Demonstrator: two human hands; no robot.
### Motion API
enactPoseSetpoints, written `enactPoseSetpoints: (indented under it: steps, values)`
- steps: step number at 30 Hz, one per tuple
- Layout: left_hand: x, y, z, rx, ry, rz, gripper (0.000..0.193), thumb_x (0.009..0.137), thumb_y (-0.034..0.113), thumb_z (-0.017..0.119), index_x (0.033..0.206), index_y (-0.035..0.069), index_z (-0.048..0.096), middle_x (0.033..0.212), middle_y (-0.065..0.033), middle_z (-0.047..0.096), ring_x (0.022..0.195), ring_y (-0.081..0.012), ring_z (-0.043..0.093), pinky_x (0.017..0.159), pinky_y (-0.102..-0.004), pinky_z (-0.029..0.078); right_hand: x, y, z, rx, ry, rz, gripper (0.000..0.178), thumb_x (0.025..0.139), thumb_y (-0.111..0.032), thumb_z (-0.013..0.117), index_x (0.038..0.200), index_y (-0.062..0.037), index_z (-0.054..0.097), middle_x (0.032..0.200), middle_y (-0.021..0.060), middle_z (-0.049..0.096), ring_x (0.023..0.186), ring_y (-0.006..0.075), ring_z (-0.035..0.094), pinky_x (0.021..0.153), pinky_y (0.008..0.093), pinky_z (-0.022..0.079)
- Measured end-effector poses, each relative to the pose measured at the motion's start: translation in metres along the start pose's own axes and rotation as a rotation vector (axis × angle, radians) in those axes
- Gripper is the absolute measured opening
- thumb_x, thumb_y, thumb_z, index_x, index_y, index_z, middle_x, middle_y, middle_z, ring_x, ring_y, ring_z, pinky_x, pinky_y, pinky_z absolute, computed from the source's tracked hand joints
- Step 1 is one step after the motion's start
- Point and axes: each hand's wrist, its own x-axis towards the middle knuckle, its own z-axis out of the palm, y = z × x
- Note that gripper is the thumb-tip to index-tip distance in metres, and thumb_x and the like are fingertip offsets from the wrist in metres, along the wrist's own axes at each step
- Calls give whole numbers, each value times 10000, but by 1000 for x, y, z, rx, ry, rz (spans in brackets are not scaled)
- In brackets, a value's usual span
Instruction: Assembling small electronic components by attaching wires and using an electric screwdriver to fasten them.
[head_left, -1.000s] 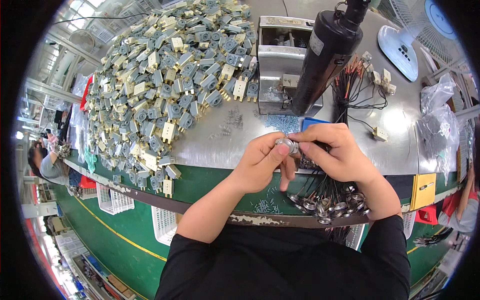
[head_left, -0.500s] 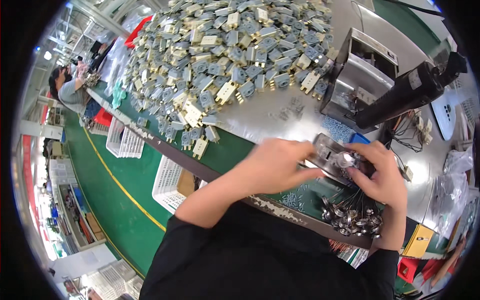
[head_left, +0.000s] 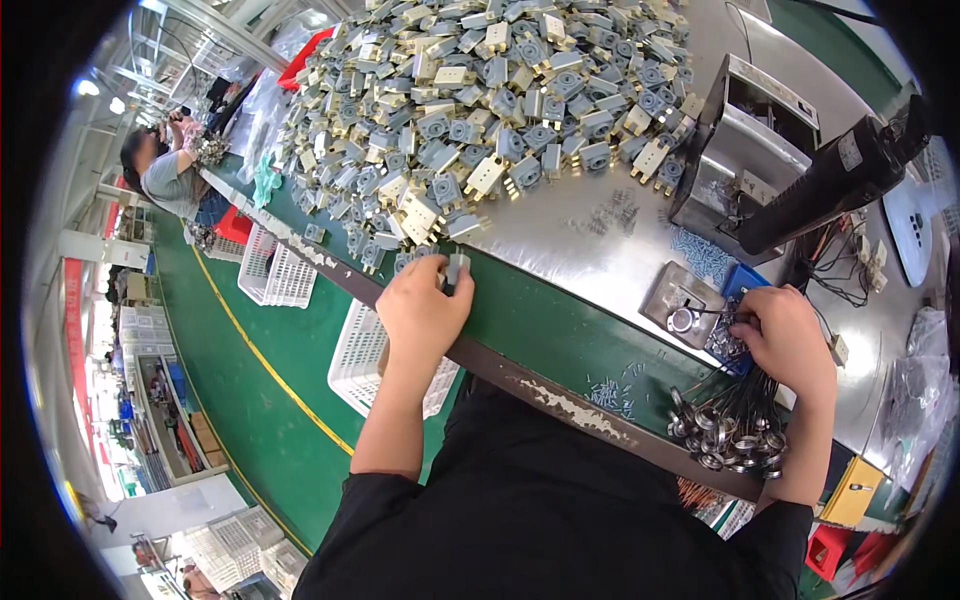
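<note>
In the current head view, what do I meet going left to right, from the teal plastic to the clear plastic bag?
Teal plastic, left hand holding a grey part, scattered small pieces, metal block, right hand, clear plastic bag.

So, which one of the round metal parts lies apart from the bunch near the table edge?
The single round metal part on the metal fixture, left of the blue bin; the others crowd together in that bunch.

The left hand [head_left: 425, 310] now pinches a grey block [head_left: 456, 268]; the right hand [head_left: 787, 338] has released the round part [head_left: 683, 320] beside it.
</note>
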Motion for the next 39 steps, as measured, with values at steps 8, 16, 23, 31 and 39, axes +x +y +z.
enactPoseSetpoints:
  steps: [8,16,23,31,39]
  values:
    - [-17,18,-15,-240,-182,196,236,777,110,845,981,63,735,1042,-88,716,960,-307,696,828,-397,555,1,-5,-3,21,27,-45,145,825,-72,740,897,13,647,876,190,674,866,413,640,817,467,488]
    - [-12,12,-26,-260,-290,93,430,782,142,874,1167,46,709,996,-106,712,734,-243,635,660,-356,517,3,-14,-7,269,244,-35,120,908,-4,651,974,20,553,880,186,614,820,372,616,751,416,488]
    - [-5,30,-25,-541,-310,205,480,707,70,934,1143,19,740,948,-78,726,841,-188,727,698,-310,562,-2,-14,-3,278,311,-49,147,874,49,683,964,30,569,899,154,657,831,329,646,753,389,502]
    - [35,94,-37,-853,-298,576,504,672,4,941,1138,0,749,998,-76,721,858,-148,697,695,-266,562,-7,-23,-14,191,361,-101,174,860,61,709,994,20,606,887,179,659,798,385,657,709,407,514]
    - [44,156,7,-951,-432,720,409,759,-33,744,1155,67,755,1030,-84,746,805,-181,707,656,-289,541,-12,-24,-26,248,437,-118,263,826,89,735,1065,2,670,906,166,712,809,345,716,727,375,556]
